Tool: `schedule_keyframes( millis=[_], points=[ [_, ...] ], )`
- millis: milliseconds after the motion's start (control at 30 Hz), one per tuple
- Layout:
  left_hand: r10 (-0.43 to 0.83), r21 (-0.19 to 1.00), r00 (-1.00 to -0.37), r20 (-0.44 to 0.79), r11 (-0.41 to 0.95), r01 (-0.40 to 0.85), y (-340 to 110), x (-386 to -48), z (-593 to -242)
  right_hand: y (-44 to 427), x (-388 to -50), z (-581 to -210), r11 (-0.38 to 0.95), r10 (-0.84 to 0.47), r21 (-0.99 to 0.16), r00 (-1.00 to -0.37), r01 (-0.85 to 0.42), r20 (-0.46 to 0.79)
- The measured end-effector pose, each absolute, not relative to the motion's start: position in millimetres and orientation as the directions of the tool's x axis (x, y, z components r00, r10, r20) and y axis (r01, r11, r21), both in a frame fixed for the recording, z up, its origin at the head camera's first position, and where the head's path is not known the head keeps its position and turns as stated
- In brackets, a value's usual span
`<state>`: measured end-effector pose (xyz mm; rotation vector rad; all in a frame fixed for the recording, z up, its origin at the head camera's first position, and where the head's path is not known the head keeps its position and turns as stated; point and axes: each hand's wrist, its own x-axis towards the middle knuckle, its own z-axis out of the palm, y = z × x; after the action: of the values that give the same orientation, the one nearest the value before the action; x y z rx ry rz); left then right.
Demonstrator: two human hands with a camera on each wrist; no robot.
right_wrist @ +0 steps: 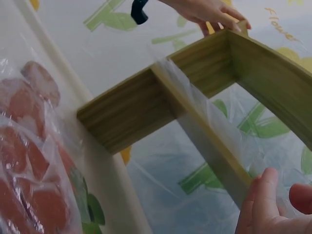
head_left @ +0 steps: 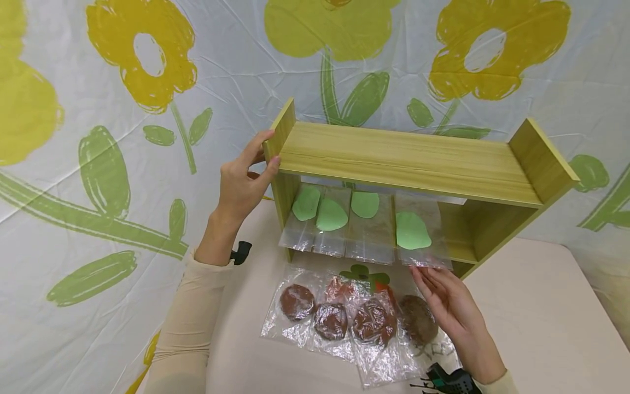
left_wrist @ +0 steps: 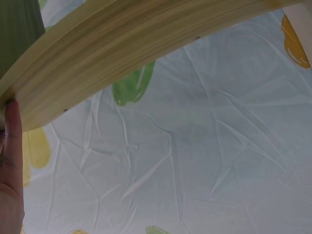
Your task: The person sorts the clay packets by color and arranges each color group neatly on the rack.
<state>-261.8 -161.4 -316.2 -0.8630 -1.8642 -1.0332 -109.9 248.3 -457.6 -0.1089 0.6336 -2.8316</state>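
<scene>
My left hand (head_left: 241, 180) holds the upper left side panel of a small wooden shelf (head_left: 394, 156), thumb in front and fingers behind. In the left wrist view, fingers (left_wrist: 13, 146) touch the wood. Several clear plastic bags with flat light-green pieces (head_left: 331, 214) lie side by side on the middle shelf, front edges overhanging. My right hand (head_left: 455, 306) is at the front edge of the rightmost bag (head_left: 424, 257), fingers extended and touching it. The right wrist view shows its fingertips (right_wrist: 267, 181) beside the shelf board, with the thumb apart.
Clear bags with round reddish-brown discs (head_left: 297, 302) lie on the pale table (head_left: 551, 306) before the shelf. A green and red shape (head_left: 364, 273) shows among them. A flower-printed cloth (head_left: 236, 65) hangs behind. Dark devices (head_left: 450, 378) are on the wrists.
</scene>
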Motion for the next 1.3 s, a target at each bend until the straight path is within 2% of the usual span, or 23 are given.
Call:
schedule_keyframes(
  millis=[200,433,700,867,1033,1167,1300],
  points=[
    [0.156,0.324,-0.421,0.893,0.426,0.845,-161,-262,-316,254,-105,-458,-0.751,-0.202,-0.638,-0.979,0.168,-0.020],
    [0.135,0.327,-0.417,0.899,0.425,0.844,-162,-263,-315,264,-100,-464,-0.588,-0.186,-0.804,-0.982,0.087,0.029],
    [0.143,0.321,-0.414,0.899,0.428,0.845,-162,-264,-315,283,-93,-480,-0.232,-0.105,-0.973,-0.994,-0.012,0.038],
    [0.146,0.315,-0.409,0.901,0.428,0.847,-161,-264,-314,297,-91,-489,0.085,-0.012,-0.996,-0.999,0.034,-0.035],
    [0.156,0.315,-0.412,0.898,0.425,0.848,-161,-263,-314,308,-87,-499,0.407,0.068,-0.904,-0.991,0.133,-0.115],
    [0.156,0.319,-0.414,0.897,0.420,0.849,-161,-261,-315,314,-82,-509,0.499,0.094,-0.853,-0.988,0.153,-0.122],
    [0.160,0.316,-0.413,0.897,0.421,0.850,-161,-261,-315,319,-81,-511,0.523,0.093,-0.827,-0.978,0.206,-0.185]
  ],
)
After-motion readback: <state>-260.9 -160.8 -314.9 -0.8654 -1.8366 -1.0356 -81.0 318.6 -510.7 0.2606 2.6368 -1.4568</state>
